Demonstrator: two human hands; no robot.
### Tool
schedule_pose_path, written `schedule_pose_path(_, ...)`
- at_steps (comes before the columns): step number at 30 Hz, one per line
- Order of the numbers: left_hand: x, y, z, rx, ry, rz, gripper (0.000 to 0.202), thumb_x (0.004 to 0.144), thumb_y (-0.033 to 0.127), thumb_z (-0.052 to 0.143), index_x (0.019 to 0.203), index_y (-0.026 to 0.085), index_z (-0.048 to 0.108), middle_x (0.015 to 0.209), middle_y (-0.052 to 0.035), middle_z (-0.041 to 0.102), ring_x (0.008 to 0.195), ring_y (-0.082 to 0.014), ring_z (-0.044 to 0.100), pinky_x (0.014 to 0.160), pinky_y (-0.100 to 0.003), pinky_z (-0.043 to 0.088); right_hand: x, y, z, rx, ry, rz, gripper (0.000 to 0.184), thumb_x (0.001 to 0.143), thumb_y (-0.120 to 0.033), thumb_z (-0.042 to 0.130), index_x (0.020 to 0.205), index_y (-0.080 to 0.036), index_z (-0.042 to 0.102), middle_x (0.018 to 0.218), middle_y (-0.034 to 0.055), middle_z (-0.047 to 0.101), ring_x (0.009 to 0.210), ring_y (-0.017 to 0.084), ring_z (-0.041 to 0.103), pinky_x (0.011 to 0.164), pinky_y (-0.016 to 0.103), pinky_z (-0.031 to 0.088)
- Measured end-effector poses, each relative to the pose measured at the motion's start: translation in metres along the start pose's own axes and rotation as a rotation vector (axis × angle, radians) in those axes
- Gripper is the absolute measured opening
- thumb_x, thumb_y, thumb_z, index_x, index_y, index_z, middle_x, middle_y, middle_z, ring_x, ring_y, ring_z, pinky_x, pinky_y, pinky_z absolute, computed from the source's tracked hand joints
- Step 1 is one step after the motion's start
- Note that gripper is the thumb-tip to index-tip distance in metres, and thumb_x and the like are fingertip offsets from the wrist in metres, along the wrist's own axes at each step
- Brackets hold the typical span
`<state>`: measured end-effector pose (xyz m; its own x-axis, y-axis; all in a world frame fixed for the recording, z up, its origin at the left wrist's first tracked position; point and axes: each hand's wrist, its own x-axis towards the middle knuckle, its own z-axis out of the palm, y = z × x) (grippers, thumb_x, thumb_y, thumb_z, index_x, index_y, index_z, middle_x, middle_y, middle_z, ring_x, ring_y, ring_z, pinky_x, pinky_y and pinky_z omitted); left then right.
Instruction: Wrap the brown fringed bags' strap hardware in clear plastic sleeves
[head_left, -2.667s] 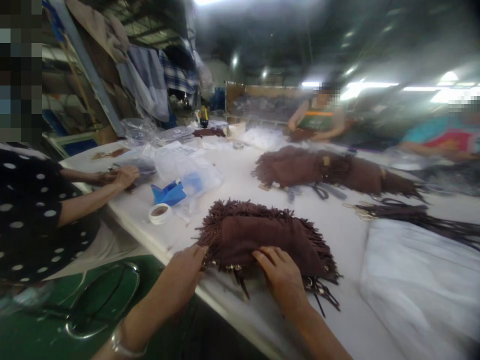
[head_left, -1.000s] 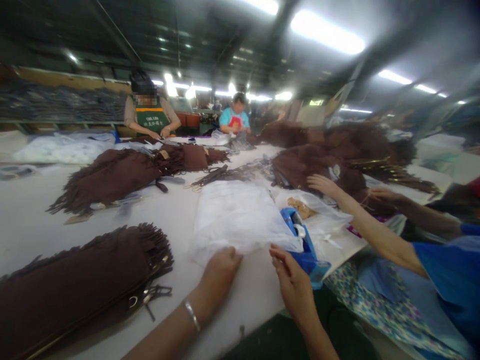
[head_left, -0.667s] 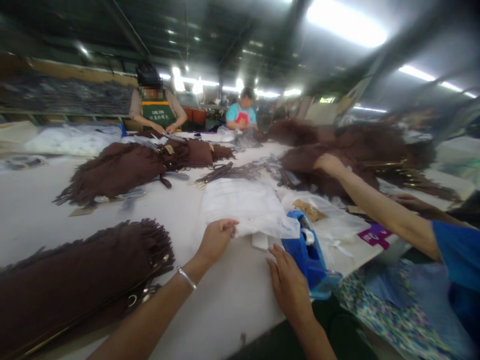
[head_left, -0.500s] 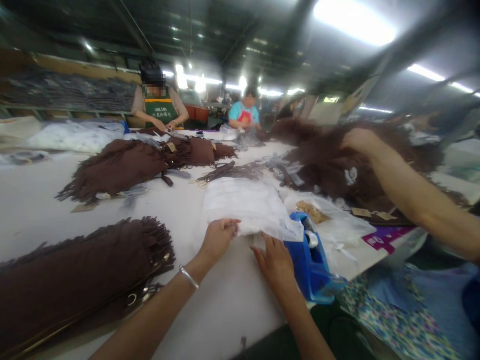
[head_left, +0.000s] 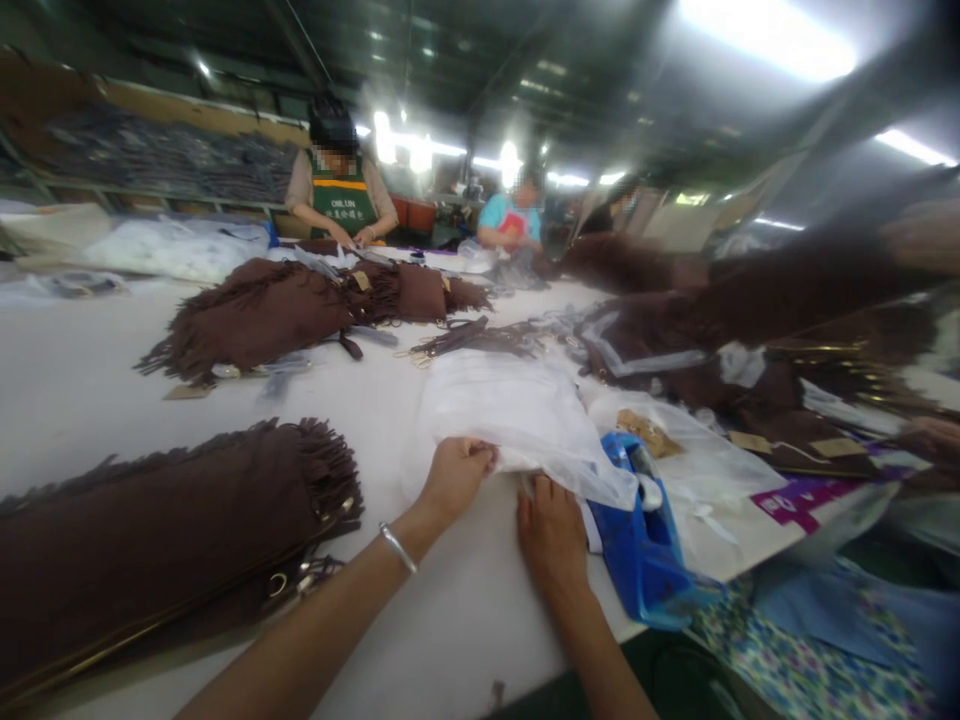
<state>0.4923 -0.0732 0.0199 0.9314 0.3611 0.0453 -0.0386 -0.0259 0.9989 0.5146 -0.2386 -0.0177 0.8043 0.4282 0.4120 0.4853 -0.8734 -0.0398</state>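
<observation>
A stack of white plastic bags [head_left: 502, 405] lies on the table in front of me. My left hand [head_left: 459, 475], with a silver bangle at the wrist, pinches the near edge of a plastic bag between thumb and fingers. Close by on the right, my right hand [head_left: 553, 535] has its fingers bent together at the same near edge, the fingertips partly hidden by the plastic. Just beyond the right hand stands a blue tape dispenser [head_left: 649, 560], with a corner of the bag draped against it.
Brown fringed bags lie at the left [head_left: 172, 540] and farther back [head_left: 262, 315]. Brown straps [head_left: 472, 340] with metal clips lie behind the stack. At the right, a co-worker's blurred hand [head_left: 926, 235] lifts brown material. Two people [head_left: 341, 205] work across the white table [head_left: 420, 640].
My right hand's fingers have drawn together at the bag's edge. The co-worker's arm at right has swung outward, raising brown material. The whole view has shifted slightly.
</observation>
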Motion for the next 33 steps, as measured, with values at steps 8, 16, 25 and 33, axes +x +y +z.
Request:
schedule_pose_path(8, -0.015, -0.015, 0.002, 0.284, -0.071, 0.060, 0.031, 0.084, 0.027, 0.044, 0.062, 0.014, 0.062, 0.059, -0.0022, 0.059, 0.060, -0.0160, 0.054, 0.058, -0.027, 0.039, -0.037, -0.017, -0.012, 0.064, -0.052, -0.074, 0.027, 0.093, -0.028, 0.053, 0.114, -0.011, 0.056, 0.126, 0.0216, 0.056, 0.115, 0.033, 0.052, 0.095, 0.047, 0.046)
schedule_pose_path(16, -0.049, -0.010, -0.013, 0.532, -0.396, 0.308, 0.039, 0.082, 0.006, 0.045, 0.110, 0.019, 0.069, 0.107, -0.0073, 0.069, 0.102, -0.0231, 0.060, 0.095, -0.036, 0.044, -0.066, 0.016, -0.029, 0.207, -0.075, -0.371, 0.046, 0.095, -0.029, 0.050, 0.137, -0.011, 0.044, 0.143, 0.0169, 0.047, 0.129, 0.031, 0.044, 0.102, 0.047, 0.045)
schedule_pose_path(25, -0.071, -0.005, -0.024, 0.554, -0.482, 0.513, 0.057, 0.072, -0.007, 0.041, 0.117, 0.020, 0.064, 0.130, -0.0092, 0.059, 0.123, -0.0200, 0.052, 0.106, -0.035, 0.043, -0.072, 0.023, -0.025, 0.180, 0.023, -0.536, 0.035, 0.095, -0.005, 0.038, 0.121, -0.011, 0.060, 0.119, 0.0123, 0.066, 0.112, 0.029, 0.057, 0.095, 0.045, 0.046)
schedule_pose_path(33, -0.065, -0.026, -0.018, 0.555, -0.420, 0.469, 0.052, 0.076, -0.003, 0.041, 0.122, 0.012, 0.062, 0.127, -0.0114, 0.062, 0.123, -0.0219, 0.052, 0.111, -0.039, 0.038, -0.064, 0.025, -0.022, 0.213, 0.089, -0.478, 0.029, 0.096, -0.014, 0.046, 0.124, -0.010, 0.055, 0.118, 0.0135, 0.064, 0.112, 0.027, 0.056, 0.095, 0.040, 0.046)
